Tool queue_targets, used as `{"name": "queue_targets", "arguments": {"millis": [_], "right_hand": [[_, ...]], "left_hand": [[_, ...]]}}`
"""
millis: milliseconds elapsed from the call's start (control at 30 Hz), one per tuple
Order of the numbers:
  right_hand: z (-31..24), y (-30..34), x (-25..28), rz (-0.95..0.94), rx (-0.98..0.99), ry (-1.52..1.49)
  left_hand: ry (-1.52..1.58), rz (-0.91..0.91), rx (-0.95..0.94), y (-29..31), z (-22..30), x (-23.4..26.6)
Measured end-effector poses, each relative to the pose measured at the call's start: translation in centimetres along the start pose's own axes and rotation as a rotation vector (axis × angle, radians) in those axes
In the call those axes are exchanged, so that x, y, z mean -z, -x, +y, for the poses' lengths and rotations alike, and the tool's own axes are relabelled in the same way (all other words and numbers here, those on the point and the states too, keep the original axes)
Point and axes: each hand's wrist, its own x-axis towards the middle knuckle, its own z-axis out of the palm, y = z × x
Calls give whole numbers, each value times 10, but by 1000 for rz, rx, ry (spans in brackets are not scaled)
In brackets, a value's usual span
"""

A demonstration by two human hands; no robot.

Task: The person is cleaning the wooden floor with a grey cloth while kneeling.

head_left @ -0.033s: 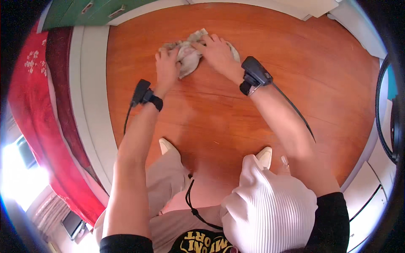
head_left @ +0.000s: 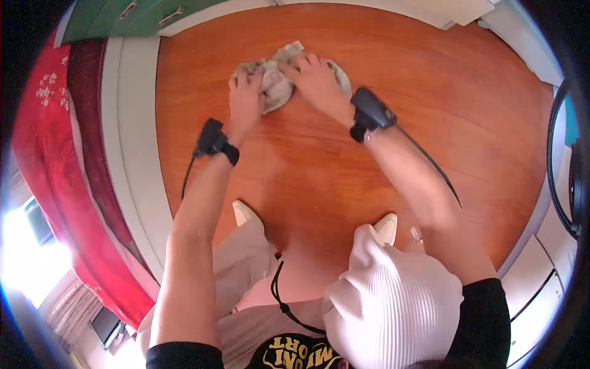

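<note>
Two hands, one cloth, two wrist bands and two shoes are counted. The left hand (head_left: 244, 101) is laid palm down on the left part of the pale grey cloth (head_left: 276, 86), fingers curled onto it so that the cloth is pinned under them rather than pinched. The right hand (head_left: 314, 80) is pressed on the right part of the same cloth, fingers bent over the bunched folds; whether anything is clasped inside it cannot be told. The cloth is crumpled between and beneath both hands on the floor, one corner sticking out beyond the fingertips. A black band (head_left: 214, 142) is worn on the left wrist, a second black band (head_left: 370, 114) on the right, each with a thin cable trailing back. Nearer the body, two pale shoes (head_left: 243, 212) are half hidden by the legs. The surface is a reddish wooden floor (head_left: 430, 92); a red curtain (head_left: 43, 141) hangs far left, green cabinet fronts (head_left: 117, 15) are cut off at the top.
</note>
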Motion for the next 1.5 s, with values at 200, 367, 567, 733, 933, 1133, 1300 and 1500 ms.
{"name": "queue_targets", "arguments": {"millis": [200,367,567,733,933,1133,1300,1500], "right_hand": [[-98,163,-13,-180,143,-184],[-86,178,2,-208,253,-267],[64,57,42,-53,-70,54],[151,56,87,258,-127,163],[64,254,113,-60,-359,186],[-7,312,148,-234,-430,-18],[83,176,117,-120,-308,183],[131,60,89,56,-124,174]], "left_hand": [[-158,-335,-252,194,27,10],[80,-681,-249,172,36,30],[219,28,78,-41,72,-10],[53,50,-12,-109,176,-37],[146,-140,-505,46,235,-21],[324,-361,-718,112,232,-13],[371,-50,-136,-16,192,-34],[79,108,-160,-75,163,-28]]}}
